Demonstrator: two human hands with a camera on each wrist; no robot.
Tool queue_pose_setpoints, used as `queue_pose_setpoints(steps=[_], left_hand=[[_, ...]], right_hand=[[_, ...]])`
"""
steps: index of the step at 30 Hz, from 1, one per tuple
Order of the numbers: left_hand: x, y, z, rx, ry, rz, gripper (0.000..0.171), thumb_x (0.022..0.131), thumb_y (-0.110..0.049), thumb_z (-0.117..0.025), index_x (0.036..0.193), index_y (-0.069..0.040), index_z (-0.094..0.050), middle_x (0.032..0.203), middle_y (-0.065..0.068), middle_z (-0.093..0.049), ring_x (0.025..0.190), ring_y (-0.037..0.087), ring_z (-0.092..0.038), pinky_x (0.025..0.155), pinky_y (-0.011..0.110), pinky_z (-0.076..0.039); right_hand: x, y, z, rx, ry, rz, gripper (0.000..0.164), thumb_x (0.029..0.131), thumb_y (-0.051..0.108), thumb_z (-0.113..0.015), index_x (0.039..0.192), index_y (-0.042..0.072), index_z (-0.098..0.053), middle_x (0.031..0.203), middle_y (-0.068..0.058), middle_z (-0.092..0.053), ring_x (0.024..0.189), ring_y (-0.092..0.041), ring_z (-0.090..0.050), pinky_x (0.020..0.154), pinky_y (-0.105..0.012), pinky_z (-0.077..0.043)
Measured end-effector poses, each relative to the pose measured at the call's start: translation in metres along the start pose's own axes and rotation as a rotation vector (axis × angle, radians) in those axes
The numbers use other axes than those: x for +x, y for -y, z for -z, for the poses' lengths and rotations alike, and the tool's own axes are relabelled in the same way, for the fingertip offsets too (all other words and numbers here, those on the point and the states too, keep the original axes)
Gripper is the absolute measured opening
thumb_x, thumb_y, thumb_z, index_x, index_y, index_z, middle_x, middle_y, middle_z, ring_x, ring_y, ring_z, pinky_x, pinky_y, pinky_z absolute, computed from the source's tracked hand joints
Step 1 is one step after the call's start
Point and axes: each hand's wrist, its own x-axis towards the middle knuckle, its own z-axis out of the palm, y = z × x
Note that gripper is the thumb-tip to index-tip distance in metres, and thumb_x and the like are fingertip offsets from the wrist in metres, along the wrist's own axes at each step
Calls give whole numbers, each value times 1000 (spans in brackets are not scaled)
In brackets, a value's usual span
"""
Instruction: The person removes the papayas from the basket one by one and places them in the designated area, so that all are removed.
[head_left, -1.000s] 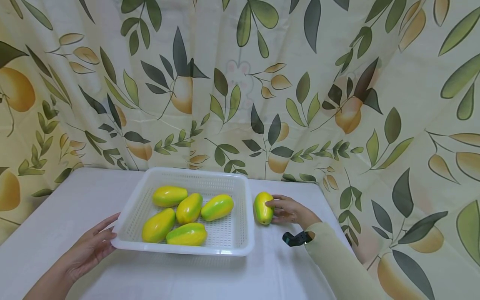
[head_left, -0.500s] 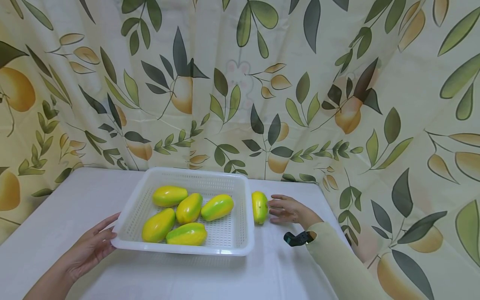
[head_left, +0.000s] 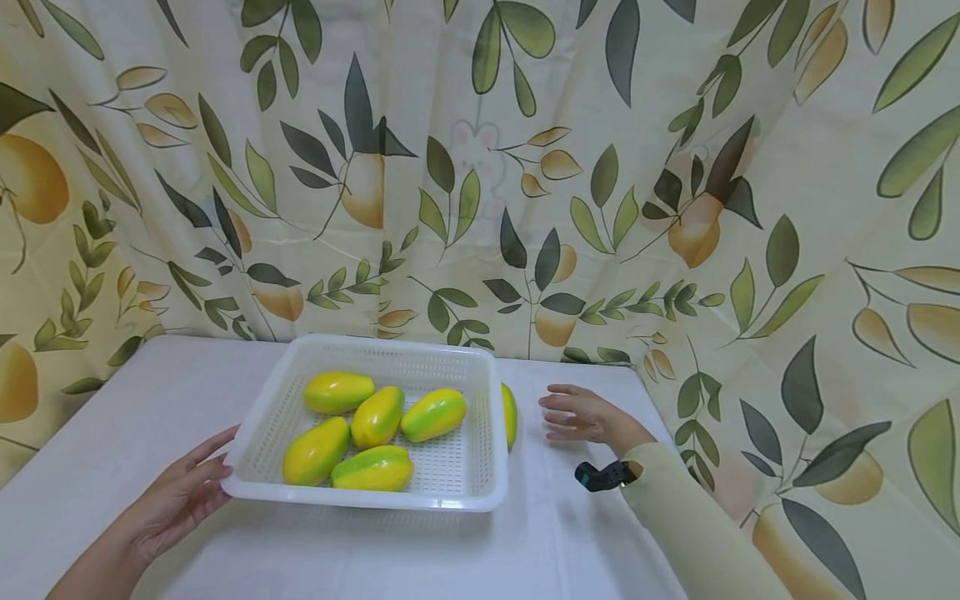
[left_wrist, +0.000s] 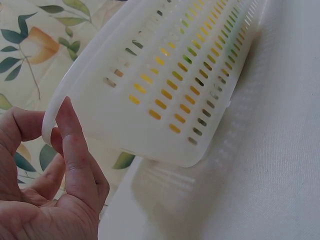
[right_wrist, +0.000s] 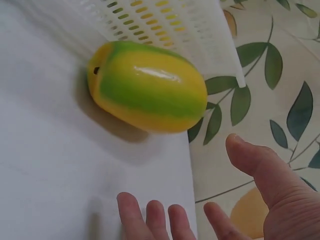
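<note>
A white plastic basket [head_left: 491, 492] with slotted walls holds several yellow-green papayas [head_left: 378, 417]. At its left end my left hand [head_left: 187, 492] pinches the rim, and the left wrist view shows thumb and fingers on either side of the basket's lip [left_wrist: 49, 122]. One more papaya [right_wrist: 147, 87] lies on the table outside the basket, against its right wall; in the head view the basket's rim hides most of it. My right hand [head_left: 585, 417] is apart from this papaya, to its right, fingers spread and nothing in them.
A white cloth covers the table [head_left: 555, 533]. Behind and at both sides hangs a curtain [head_left: 637, 208] printed with leaves and fruit. A black band [head_left: 603, 477] sits on the right wrist, below a pale sleeve [head_left: 690, 508].
My right hand has let go of the loose papaya and drawn back slightly right. The papaya has rolled left to the basket's side. The left hand and basket stay put.
</note>
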Motion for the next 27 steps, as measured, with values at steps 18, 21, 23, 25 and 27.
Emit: queue_pose_setpoints(steps=[18, 21, 23, 25, 27], left_hand=[[-1, 1, 2, -31, 41, -30, 48, 100, -2, -46, 109, -44, -66, 109, -14, -66, 98, 15, -68, 86, 32, -59], [-1, 1, 1, -38, 26, -19, 48, 99, -1, -47, 108, -45, -67, 108, -14, -66, 98, 15, -68, 87, 33, -58], [-1, 1, -1, -41, 13, -11, 48, 99, -1, -47, 107, -45, -67, 108, -15, -66, 98, 15, -68, 87, 33, -58], [-1, 1, -2, -46, 1, -3, 48, 99, -1, -48, 106, -45, -67, 107, -15, -66, 98, 15, -68, 88, 33, -58], [-1, 1, -2, -45, -6, -1, 48, 99, -2, -48, 106, -45, -67, 107, -15, -66, 97, 15, -69, 88, 33, -58]], right_hand=[[-51, 46, -42, -186, 121, 198, 69, 94, 21, -65, 151, 5, -30, 149, -24, -40, 133, -44, -44, 94, -50, -54], [-57, 49, -55, -219, 132, 229, 69, 93, 22, -67, 150, 6, -33, 147, -23, -43, 132, -44, -46, 93, -49, -55], [-62, 51, -64, -243, 135, 244, 69, 92, 22, -68, 150, 6, -34, 146, -22, -44, 130, -43, -49, 91, -48, -56], [-67, 54, -73, -260, 139, 252, 69, 91, 22, -68, 150, 6, -35, 144, -21, -47, 127, -42, -52, 89, -47, -57], [-72, 58, -83, -258, 149, 248, 69, 92, 21, -68, 149, 5, -35, 142, -22, -48, 123, -40, -55, 88, -47, -58]])
